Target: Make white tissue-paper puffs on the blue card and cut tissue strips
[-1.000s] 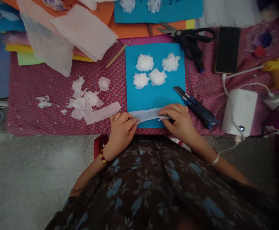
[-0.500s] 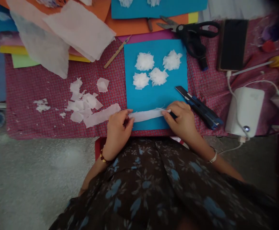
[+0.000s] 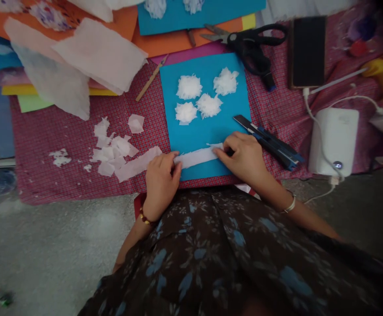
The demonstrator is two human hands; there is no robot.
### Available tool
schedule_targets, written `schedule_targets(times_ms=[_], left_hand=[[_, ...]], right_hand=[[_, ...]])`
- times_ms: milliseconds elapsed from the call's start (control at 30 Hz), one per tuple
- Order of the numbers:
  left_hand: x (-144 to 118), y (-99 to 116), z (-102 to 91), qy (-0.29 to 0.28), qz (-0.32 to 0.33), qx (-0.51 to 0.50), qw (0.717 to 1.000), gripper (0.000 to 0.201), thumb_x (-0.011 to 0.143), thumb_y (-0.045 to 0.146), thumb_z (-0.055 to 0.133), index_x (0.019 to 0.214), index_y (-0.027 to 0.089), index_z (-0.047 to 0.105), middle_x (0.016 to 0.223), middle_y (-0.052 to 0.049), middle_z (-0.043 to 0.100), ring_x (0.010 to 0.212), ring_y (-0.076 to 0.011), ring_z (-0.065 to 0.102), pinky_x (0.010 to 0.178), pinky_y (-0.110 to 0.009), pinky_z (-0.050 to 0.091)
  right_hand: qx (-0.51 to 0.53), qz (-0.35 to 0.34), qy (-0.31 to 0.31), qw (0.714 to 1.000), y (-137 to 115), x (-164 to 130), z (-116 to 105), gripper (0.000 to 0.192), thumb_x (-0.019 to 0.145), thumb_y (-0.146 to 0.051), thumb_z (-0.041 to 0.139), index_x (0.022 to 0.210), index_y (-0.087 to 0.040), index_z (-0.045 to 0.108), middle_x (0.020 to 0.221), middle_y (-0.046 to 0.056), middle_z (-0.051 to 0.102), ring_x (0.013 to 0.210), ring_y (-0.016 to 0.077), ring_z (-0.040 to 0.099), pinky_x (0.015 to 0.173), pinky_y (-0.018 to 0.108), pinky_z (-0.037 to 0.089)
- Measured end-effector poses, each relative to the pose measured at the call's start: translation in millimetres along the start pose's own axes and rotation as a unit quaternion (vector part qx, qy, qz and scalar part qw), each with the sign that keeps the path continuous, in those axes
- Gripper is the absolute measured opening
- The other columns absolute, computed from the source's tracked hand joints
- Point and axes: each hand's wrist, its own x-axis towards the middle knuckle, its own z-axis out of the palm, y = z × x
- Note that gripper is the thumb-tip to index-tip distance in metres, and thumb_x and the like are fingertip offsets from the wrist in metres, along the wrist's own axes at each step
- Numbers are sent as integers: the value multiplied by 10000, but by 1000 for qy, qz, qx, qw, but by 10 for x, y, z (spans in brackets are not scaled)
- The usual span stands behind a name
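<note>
A red checked cloth covers the surface (image 3: 59, 184), the largest thing here, and on its near half lies a square blue paper sheet (image 3: 207, 131), set slightly askew. Beyond it to the left, pale tissue sheets (image 3: 102, 55) overlap on coloured paper.

The left hand (image 3: 161, 184) and right hand (image 3: 244, 156) rest at the blue sheet's near end. Black-handled scissors (image 3: 252, 50) lie open at its far right corner; a utility knife (image 3: 270, 142) slants near the right hand, its blade over the sheet's edge.

The white paper strip (image 3: 198, 157) lies across the near end of the blue sheet, between the hands, fairly flat, with a ragged upper edge and a frayed sliver at its right end. The step in hand appears to be handling this strip by its ends to straighten or fold it; which of the two, I cannot tell. The next move seems to call for even, light tension and aligned edges, since such thin paper would probably tear or crease if pulled hard.

To the left, a second paper strip (image 3: 138, 164) reaches from the scraps to the left hand. Four fluffy white tufts (image 3: 207, 105) sit on the far part of the sheet.

Smallest are the fingers: the right thumb and forefinger pinch the strip's right end; the left ones bracket its other end, slightly parted, and whether they grip it I cannot tell.
</note>
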Motion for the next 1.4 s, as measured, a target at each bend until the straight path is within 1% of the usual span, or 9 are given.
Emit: schedule_targets(times_ms=[167,267,400,667,867,933,1133,1233,1400], left_hand=[[3,-25,-48,-4,18,11,1000,218,913,193,588,1127,170,628,918,-57,650,880,-212,612,802,-366,509],[39,-9,-145,16,21,-24,999,175,909,198,603,1080,176,629,945,-52,641,861,-189,609,772,-341,524],[173,168,-276,54,37,-47,997,102,911,210,608,1008,195,635,994,-45,654,872,-172,620,766,-317,533],[512,594,-170,-72,175,28,982,324,890,400,673,1133,189,637,1151,-90,655,1082,-257,582,957,-419,445],[322,583,-115,-192,227,74,952,781,732,453,827,1399,246,477,1385,-126,542,1243,-317,493,1012,-476,393],[202,543,-84,-169,223,72,957,768,747,400,826,1402,229,462,1375,-144,538,1243,-314,498,1012,-478,416],[-119,404,19,-17,211,20,977,273,910,259,650,1172,207,592,1109,-102,659,1061,-227,626,926,-400,521],[-208,325,-48,30,172,18,984,189,913,254,637,1097,213,625,1040,-79,679,993,-208,651,881,-379,542],[-257,196,-230,-17,135,65,988,395,859,371,717,1206,217,607,1188,-111,666,1115,-259,613,971,-447,489]], right_hand=[[68,12,13,998,-2,-27,-83,108,883,-309,618,920,-209,610,887,63,630,729,207,585,709,372,452],[130,20,77,988,120,-133,-283,155,917,-290,575,1049,-221,619,943,61,652,726,190,605,724,363,495],[66,47,141,987,444,-321,-560,166,902,-283,587,1046,-226,647,937,84,663,837,251,632,784,429,513],[-40,27,52,997,904,-548,-540,473,802,-415,694,1208,-179,640,1050,147,641,978,353,601,832,531,492],[-44,36,53,997,942,-532,-467,392,819,-341,673,1160,-147,670,1020,157,629,966,329,565,878,490,472],[-34,38,49,998,948,-524,-477,377,834,-328,667,1157,-135,672,1018,170,627,967,323,558,891,475,460],[-36,32,68,997,848,-565,-549,416,828,-306,684,1211,-144,656,1116,181,641,1022,361,565,851,496,437],[20,-41,65,997,660,-575,-530,323,878,-291,634,1185,-196,656,1170,151,650,1064,340,580,876,495,410],[80,-189,-61,977,371,-495,-360,248,919,-208,573,1148,-251,659,1166,80,660,1029,275,580,861,428,389]])
